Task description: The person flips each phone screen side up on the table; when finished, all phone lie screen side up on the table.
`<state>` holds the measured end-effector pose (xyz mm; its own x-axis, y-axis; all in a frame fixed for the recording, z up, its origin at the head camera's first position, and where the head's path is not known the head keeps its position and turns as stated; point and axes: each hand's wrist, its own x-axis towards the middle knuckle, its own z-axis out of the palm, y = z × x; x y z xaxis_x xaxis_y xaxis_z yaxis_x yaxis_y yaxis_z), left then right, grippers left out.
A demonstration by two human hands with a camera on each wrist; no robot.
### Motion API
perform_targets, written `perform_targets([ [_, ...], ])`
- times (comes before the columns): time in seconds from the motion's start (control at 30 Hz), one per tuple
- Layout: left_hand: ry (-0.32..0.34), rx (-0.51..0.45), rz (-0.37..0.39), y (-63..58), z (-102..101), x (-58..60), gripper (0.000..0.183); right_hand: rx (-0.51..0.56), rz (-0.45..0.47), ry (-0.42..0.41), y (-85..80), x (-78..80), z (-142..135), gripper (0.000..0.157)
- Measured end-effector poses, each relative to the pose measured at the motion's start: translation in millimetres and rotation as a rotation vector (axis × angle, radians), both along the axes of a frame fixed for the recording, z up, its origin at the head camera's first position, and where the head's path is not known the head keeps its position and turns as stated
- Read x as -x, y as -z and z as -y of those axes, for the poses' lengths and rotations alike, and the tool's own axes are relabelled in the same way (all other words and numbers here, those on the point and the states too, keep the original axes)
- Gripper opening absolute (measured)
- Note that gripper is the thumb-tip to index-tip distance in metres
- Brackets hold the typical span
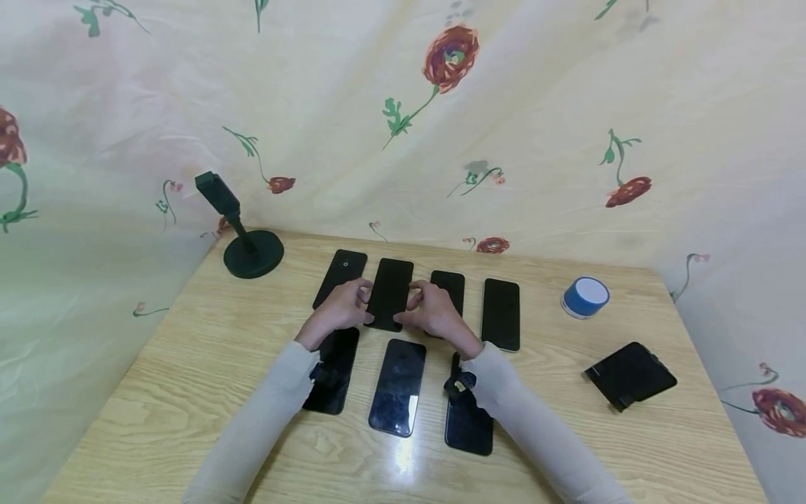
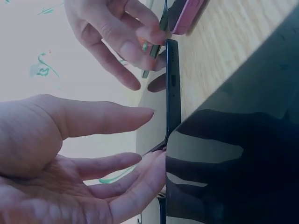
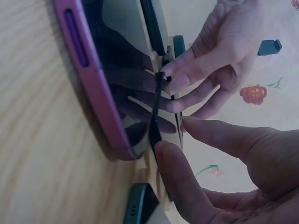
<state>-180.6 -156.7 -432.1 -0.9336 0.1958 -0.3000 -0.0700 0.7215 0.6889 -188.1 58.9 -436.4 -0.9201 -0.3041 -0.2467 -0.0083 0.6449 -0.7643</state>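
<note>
A black smartphone (image 1: 390, 294) lies flat in the back row, second from the left, between my two hands. The left hand (image 1: 348, 303) is at its left edge; in the left wrist view its thumb stands apart above the glass and other fingertips are low at the side. At the right edge is the right hand (image 1: 431, 308), fingers extended; the right wrist view has its thumb and index fingertips right at the phone's rim. A dark phone (image 1: 341, 269) with a small ring mark neighbours the left hand. Another black phone (image 1: 448, 281) lies partly beneath the right hand.
A black phone (image 1: 501, 315) ends the back row. Nearer lie three more phones: left (image 1: 334, 385), glossy middle (image 1: 398, 388) and right (image 1: 469, 427). A black stand (image 1: 253, 253) is back left; a blue-and-white cylinder (image 1: 585, 297) and a flat black folded item (image 1: 632, 376) sit right.
</note>
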Motion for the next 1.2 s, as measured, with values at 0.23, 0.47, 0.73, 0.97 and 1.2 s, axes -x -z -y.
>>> perform_targets([
  [0.23,-0.001,-0.062,-0.046,-4.2,6.8,-6.5,0.074,-0.018,-0.022,-0.029,-7.6,4.5,5.3,0.079],
  [0.47,-0.019,-0.085,-0.078,-7.7,19.7,-10.9,0.072,0.021,0.015,-0.067,-16.0,11.3,14.3,0.079],
  [0.73,-0.063,-0.069,-0.109,-11.0,34.1,-16.3,0.072,0.060,0.029,-0.083,-20.0,18.4,25.2,0.079],
  [0.97,-0.095,-0.025,-0.155,-11.1,44.5,-18.0,0.070,0.075,0.003,-0.101,-21.6,25.5,36.5,0.075],
  [1.2,-0.117,0.051,-0.175,-9.5,48.9,-18.8,0.073,0.125,-0.001,-0.125,-15.5,35.2,49.9,0.069],
])
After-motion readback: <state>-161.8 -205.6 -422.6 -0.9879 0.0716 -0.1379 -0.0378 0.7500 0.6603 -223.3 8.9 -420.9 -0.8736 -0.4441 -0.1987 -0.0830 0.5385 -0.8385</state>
